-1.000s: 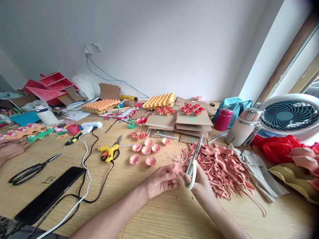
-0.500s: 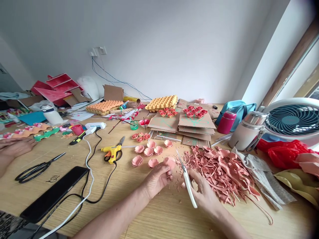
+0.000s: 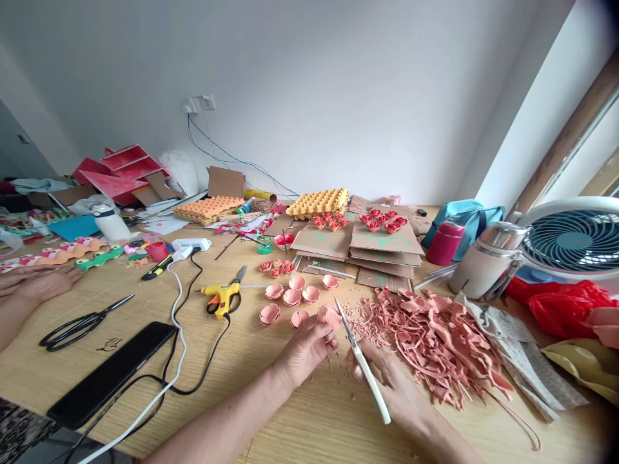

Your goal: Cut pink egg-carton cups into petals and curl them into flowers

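Note:
My left hand (image 3: 305,348) pinches a small pink paper cup piece (image 3: 330,315) just above the wooden table (image 3: 300,419). My right hand (image 3: 394,386) grips white-handled scissors (image 3: 362,362), their closed blades pointing up-left toward the pink piece. Several finished pink cups (image 3: 291,297) lie just beyond my left hand. A heap of pink egg-carton scraps (image 3: 430,335) spreads to the right of the scissors.
A yellow glue gun (image 3: 221,296), black scissors (image 3: 82,321), a black phone (image 3: 109,373) and cables lie at left. Another person's hands (image 3: 36,281) rest at the far left. Cardboard sheets with red flowers (image 3: 382,222), egg trays (image 3: 316,200), flasks (image 3: 486,259) and a fan (image 3: 570,240) stand behind.
My right hand lowered the scissors from upright to lying along my palm, blades toward the pink piece. My left hand drew the piece slightly left. The camera view shifted.

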The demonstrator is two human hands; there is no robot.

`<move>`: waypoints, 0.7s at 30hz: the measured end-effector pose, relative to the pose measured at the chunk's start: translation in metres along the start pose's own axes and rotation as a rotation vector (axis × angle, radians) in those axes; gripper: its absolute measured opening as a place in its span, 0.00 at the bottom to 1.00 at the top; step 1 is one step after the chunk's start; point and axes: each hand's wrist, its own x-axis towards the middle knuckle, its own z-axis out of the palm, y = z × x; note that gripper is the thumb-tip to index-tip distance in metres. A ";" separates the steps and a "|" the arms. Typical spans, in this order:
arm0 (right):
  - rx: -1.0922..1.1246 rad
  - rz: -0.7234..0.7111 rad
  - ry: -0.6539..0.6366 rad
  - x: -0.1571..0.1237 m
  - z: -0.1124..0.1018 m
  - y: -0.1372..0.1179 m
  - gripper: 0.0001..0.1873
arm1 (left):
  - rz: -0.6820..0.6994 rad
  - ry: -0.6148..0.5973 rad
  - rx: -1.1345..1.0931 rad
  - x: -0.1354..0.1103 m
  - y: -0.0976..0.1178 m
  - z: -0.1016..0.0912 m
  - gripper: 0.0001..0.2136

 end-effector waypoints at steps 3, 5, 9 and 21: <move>0.025 0.014 -0.094 0.000 0.000 0.002 0.16 | 0.012 -0.019 0.026 0.000 0.000 -0.001 0.10; 0.023 0.013 -0.097 0.000 -0.001 0.002 0.15 | 0.015 -0.024 0.036 0.000 -0.001 -0.002 0.10; 0.041 0.006 -0.116 0.000 -0.001 0.000 0.14 | 0.040 -0.029 0.066 -0.001 -0.001 -0.003 0.09; -0.003 -0.047 -0.106 0.001 -0.002 -0.001 0.16 | 0.024 -0.023 0.122 -0.003 -0.002 0.000 0.11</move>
